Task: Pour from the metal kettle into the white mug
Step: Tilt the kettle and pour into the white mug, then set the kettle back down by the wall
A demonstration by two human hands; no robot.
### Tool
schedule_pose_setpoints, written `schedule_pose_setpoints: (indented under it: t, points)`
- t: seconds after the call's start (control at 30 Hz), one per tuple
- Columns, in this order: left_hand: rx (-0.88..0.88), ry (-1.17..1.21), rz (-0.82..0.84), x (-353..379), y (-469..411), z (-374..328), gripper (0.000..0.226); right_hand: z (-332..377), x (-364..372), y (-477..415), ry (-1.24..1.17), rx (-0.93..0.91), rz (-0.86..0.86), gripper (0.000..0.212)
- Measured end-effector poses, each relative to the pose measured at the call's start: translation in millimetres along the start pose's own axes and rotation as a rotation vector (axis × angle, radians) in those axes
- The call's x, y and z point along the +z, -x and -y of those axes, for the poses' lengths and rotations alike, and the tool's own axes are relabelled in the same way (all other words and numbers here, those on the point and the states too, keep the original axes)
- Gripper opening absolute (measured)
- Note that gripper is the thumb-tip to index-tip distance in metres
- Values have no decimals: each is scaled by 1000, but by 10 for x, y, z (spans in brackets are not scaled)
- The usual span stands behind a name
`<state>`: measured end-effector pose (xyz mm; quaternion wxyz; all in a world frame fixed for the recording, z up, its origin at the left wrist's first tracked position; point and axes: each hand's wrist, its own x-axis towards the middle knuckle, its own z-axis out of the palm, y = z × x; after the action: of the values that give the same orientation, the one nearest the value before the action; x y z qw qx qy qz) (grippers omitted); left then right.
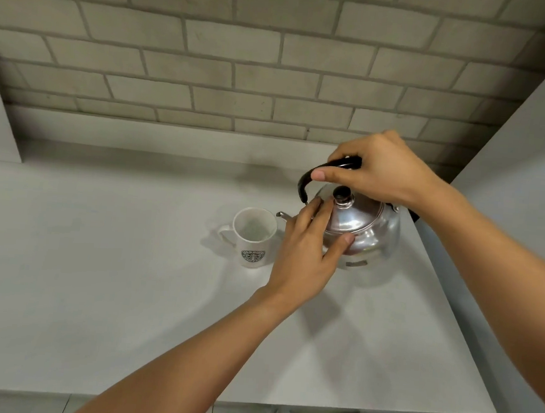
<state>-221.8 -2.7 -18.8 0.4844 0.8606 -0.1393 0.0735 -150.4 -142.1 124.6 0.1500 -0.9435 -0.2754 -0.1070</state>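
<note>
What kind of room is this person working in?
Probably a kitchen or a kitchen-like nook. A metal kettle and a white mug stand on a pale countertop, backed by a grey brick-pattern wall. No sink or stove is in view, so this is a guess.

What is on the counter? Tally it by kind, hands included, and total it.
Kettle: 1
Mug: 1
Hands: 2, left hand on the kettle body, right hand on its handle
Total: 4
</note>
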Motion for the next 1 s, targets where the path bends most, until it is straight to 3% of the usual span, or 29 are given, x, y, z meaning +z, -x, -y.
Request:
schedule_pose_setpoints:
  t: [0.13, 0.27, 0.37, 0.43, 0.5, 0.57, 0.7, 0.87, 1.0]
  points:
    - [9, 18, -11, -30, -18, -3, 57, -154, 117, 204, -135, 77, -147, 50]
    - [33, 97, -188, -74, -75, -47, 25, -309, 178, 355, -258, 134, -286, 42]
    - [36, 122, -294, -105, -202, -95, 23, -415, 213, 436, -357, 211, -331, 34]
    - [0, 78, -232, -121, -322, -124, 41, -467, 245, 480, -404, 248, -339, 31]
    - [-15, 39, -150, -130, -446, -128, 44, -518, 284, 507, -424, 268, -336, 33]
    - [-9, -7, -120, -111, -546, -109, 33, -588, 333, 514, -444, 276, -324, 32]
    - [-56, -90, -139, -8, -731, -65, 29, -836, 421, 511, -516, 283, -234, 32]
    - [-104, -172, -173, 62, -1070, 59, 30, -1317, 605, 534, -545, 366, -114, 49]
    - [-111, -222, -201, 42, -1379, 148, 30, -1572, 794, 465, -542, 361, -38, 41]
